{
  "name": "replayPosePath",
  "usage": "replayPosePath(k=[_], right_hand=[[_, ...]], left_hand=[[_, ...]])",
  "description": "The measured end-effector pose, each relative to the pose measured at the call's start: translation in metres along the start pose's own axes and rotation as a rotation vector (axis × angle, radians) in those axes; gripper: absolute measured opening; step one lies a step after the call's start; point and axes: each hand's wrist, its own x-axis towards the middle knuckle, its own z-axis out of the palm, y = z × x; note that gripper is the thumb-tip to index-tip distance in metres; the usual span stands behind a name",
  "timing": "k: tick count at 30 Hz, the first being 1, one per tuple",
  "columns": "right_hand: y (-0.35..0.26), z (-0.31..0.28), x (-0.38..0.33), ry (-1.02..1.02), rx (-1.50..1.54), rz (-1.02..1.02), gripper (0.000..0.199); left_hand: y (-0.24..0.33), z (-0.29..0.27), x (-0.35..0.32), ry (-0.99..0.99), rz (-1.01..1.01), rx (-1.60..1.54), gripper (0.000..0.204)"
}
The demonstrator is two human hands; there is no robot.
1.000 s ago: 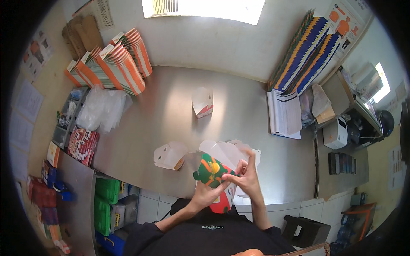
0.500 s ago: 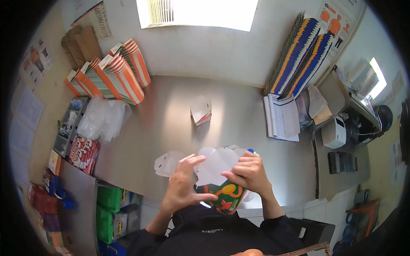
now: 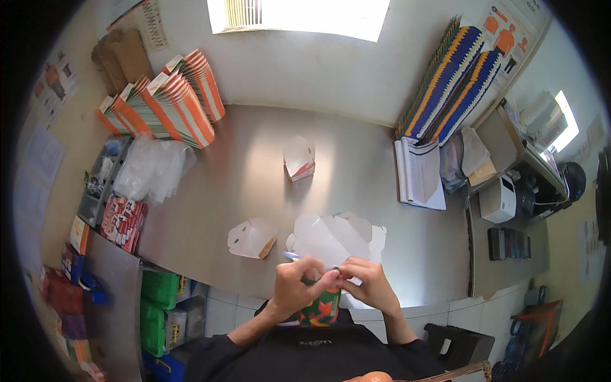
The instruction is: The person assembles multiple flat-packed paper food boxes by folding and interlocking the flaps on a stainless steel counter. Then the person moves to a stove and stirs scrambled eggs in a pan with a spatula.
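Observation:
Close to my body I hold a paperboard food carton (image 3: 323, 311), green with red and orange print, partly folded. My left hand (image 3: 299, 286) is closed on its left side, and a blue-white edge sticks out above those fingers. Pinched at the carton's upper edge, my right hand (image 3: 368, 284) meets the left fingertips. Beyond my hands lie flat white carton blanks (image 3: 331, 232), overlapping on the steel table. To their left rests a folded white carton (image 3: 251, 237) on its side. Farther back another folded carton (image 3: 299, 156) stands upright.
Orange-striped cartons (image 3: 181, 105) stand stacked at the far left, beside plastic bags (image 3: 153, 172) and a grey tray (image 3: 102, 178). Blue-patterned carton stacks (image 3: 445, 83) lean on the wall at the far right, behind an open notebook (image 3: 420, 172). Green bins (image 3: 156, 312) sit below the table's left edge.
The carton has turned from its broad white side and narrowed in my hands. Both hands have come together at its top edge, uncovering the white carton on the left and the flat blanks.

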Motion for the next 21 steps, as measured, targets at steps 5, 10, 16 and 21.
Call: replayPosePath(k=[5,10,16,21], right_hand=[[0.004,-0.003,-0.006,0.348,0.132,0.081,0.01],[-0.006,-0.011,-0.006,0.47,-0.126,-0.235,0.014],[-0.009,-0.034,0.01,-0.013,-0.233,-0.674,0.04],[-0.023,-0.048,0.009,-0.136,-0.291,-0.752,0.037]], left_hand=[[-0.006,-0.008,-0.003,0.155,-0.235,-0.565,0.038],[-0.008,-0.033,-0.009,-0.491,-0.683,-0.939,0.052],[0.01,-0.046,0.002,-0.649,-0.528,-0.615,0.035],[0.011,-0.05,0.006,-0.731,-0.524,-0.639,0.035]])
